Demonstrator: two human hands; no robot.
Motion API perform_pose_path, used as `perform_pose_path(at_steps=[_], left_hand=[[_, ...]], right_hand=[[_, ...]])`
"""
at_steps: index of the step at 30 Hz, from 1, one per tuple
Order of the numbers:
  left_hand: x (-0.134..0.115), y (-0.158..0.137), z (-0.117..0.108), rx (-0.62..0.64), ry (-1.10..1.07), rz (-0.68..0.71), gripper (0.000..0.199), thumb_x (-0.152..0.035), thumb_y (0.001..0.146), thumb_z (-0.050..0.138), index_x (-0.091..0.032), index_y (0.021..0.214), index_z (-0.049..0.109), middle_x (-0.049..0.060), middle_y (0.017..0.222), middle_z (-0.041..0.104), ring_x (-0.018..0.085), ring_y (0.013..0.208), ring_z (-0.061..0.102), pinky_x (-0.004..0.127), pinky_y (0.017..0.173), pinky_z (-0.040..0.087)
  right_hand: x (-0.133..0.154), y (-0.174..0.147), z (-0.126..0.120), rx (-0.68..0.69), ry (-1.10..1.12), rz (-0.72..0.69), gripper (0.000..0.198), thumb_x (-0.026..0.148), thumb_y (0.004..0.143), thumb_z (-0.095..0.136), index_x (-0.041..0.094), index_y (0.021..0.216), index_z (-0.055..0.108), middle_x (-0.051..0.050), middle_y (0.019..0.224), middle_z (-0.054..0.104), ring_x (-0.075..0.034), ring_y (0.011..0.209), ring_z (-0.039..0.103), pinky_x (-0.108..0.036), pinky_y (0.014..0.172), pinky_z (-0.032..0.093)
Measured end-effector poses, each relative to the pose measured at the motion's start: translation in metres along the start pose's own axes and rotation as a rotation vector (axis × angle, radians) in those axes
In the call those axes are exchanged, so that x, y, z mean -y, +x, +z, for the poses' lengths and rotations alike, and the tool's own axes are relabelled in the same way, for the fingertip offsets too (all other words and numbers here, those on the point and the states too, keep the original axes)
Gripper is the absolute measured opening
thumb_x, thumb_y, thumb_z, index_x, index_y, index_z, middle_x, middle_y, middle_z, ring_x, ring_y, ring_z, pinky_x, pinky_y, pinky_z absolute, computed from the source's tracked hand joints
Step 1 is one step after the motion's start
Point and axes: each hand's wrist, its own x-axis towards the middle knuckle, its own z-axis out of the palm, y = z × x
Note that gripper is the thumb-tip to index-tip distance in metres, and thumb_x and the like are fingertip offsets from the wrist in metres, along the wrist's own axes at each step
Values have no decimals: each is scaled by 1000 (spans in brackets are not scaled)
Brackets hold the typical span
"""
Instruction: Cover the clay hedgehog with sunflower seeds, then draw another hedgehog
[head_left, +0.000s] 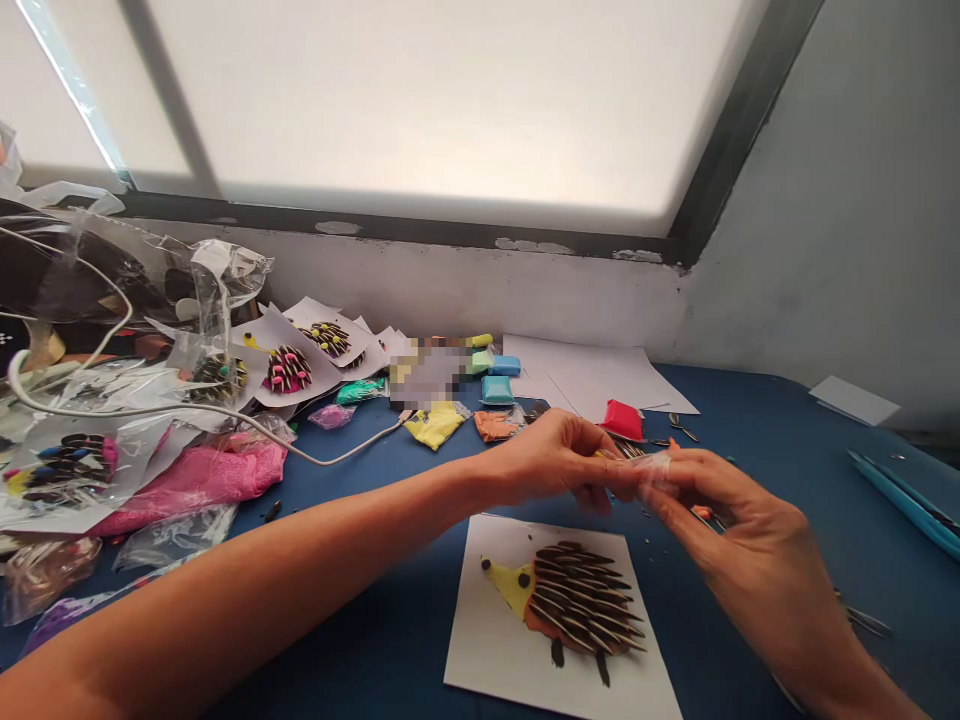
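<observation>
A small clear plastic bag (654, 464) is pinched between my two hands above the table. My left hand (559, 455) closes its fingers at the bag's left side, where a speck of yellow shows. On the other side, my right hand (739, 530) grips the bag between thumb and fingers. Below them lies a white card (480, 640) bearing a hedgehog picture (581, 600). Its face is yellow clay with a dark eye and nose, its back is covered with striped seeds, and two dark legs stick out underneath.
Clay packets lie behind my hands: red (622, 420), blue (496, 390), yellow (436, 424) and orange (495, 426). At left are finished seed pictures (289, 368), a pink cloth (195, 488) and a white cable (330, 461). Blue tweezers (904, 497) rest at right, near loose seeds (862, 615).
</observation>
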Motion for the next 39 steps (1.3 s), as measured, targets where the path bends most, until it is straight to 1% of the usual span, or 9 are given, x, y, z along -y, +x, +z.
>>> perform_pose_path(at_steps=[3,7,14,21,27,30,34,37,39], left_hand=[[2,1,0,-16,25,12,54,-59,62,87,-10,77,71,4,78,69,11,63,64,27,63,51],[5,2,-2,-24,41,-11,56,-62,63,85,-10,78,71,5,79,70,12,61,64,26,58,51],[5,4,0,-17,6,-7,55,-60,61,87,-10,74,68,3,71,68,12,59,64,27,60,52],[0,2,2,-11,-52,4,33,-40,80,81,-10,78,68,2,72,68,11,59,64,25,60,52],[-4,-2,7,-57,58,-4,23,-29,91,70,-11,78,64,1,72,66,8,56,61,22,57,49],[-3,-1,7,-71,105,7,26,-33,89,72,-11,77,63,0,71,65,7,57,60,21,56,48],[0,3,1,-47,104,13,22,-31,88,72,-12,81,65,2,76,68,8,56,63,22,55,46],[2,5,-7,-80,91,33,19,-29,91,68,-12,84,64,2,79,70,7,55,63,21,54,45],[3,5,-12,-112,96,49,18,-30,92,67,-12,91,64,2,78,70,7,55,63,21,53,45]], right_hand=[[-2,1,0,28,21,27,17,46,81,68,32,78,78,-1,92,80,-25,95,74,-40,93,56],[-3,1,-3,67,25,62,18,48,79,69,32,77,79,-1,94,82,-27,92,76,-52,112,43],[1,1,1,-9,-44,-23,21,43,82,66,29,69,74,-1,86,80,-24,82,75,-47,101,52],[2,-1,3,-83,-92,-63,15,38,84,64,29,77,74,3,81,78,-17,66,70,-34,72,55],[-2,2,1,-97,-124,-111,9,34,79,68,30,79,75,4,76,77,-15,57,66,-37,79,57],[-4,1,2,-83,-110,-111,9,35,79,68,31,79,76,2,81,79,-18,69,72,-36,81,58],[0,-1,1,-125,-5,32,14,44,79,70,31,77,76,0,103,80,-23,95,75,-34,80,59],[6,1,-1,-139,184,256,23,52,70,78,29,74,77,-3,111,79,-25,99,74,-35,84,60],[11,5,-2,-126,251,331,29,55,66,80,27,75,78,-5,107,80,-26,99,74,-36,85,61]])
